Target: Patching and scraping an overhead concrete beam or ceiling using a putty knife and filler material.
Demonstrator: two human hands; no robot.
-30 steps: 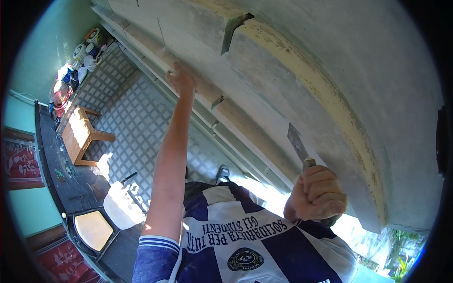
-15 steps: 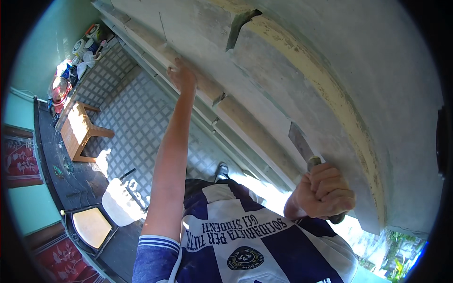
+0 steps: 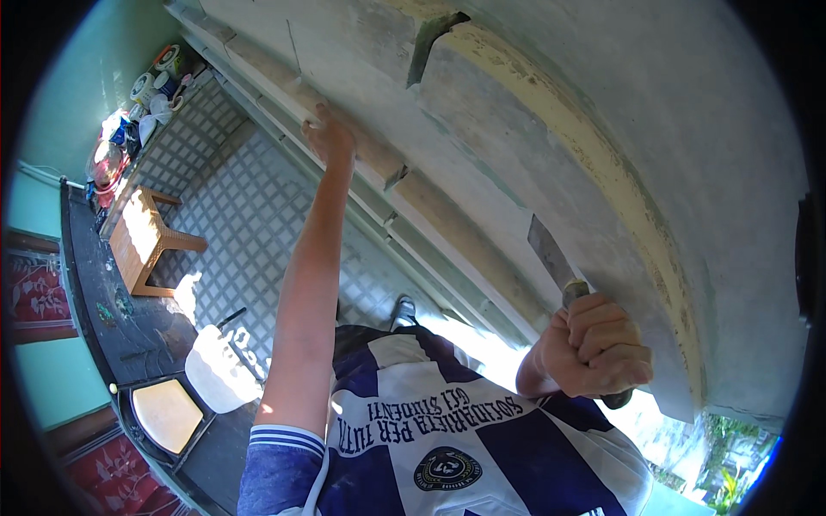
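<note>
- Gripping a scraper (image 3: pixel 557 258) by its handle, the right hand (image 3: pixel 594 348) is clenched in a full fist, with the flat metal blade pointing up and lying against the pale wall (image 3: pixel 533 112).
- Compared with a second ago, the blade sits much the same way on the plaster below the yellowed curved band (image 3: pixel 594 163); only small shifts of the fist show, so the scraping looks to be going on in the same patch.
- The left hand (image 3: pixel 329 138) has slid a little along the ledge (image 3: pixel 379 168). It rests there with spread fingers, pressed on the ledge and holding nothing, steadying the body.
- The wall is rough and chalky, grey-white, with a dark notch (image 3: pixel 434 43) near the top; the band's paint is flaking.
- The ledge is a long stepped moulding, worn tan on its top edge.
- Far below lie a floor (image 3: pixel 249 224) of grey diamond-pattern tiles, a small wooden stool (image 3: pixel 142 241), a white bucket (image 3: pixel 219 370) and a cluster of paint tins (image 3: pixel 151 90) on a shelf.
- The person wears a blue-and-white striped shirt (image 3: pixel 430 430).
</note>
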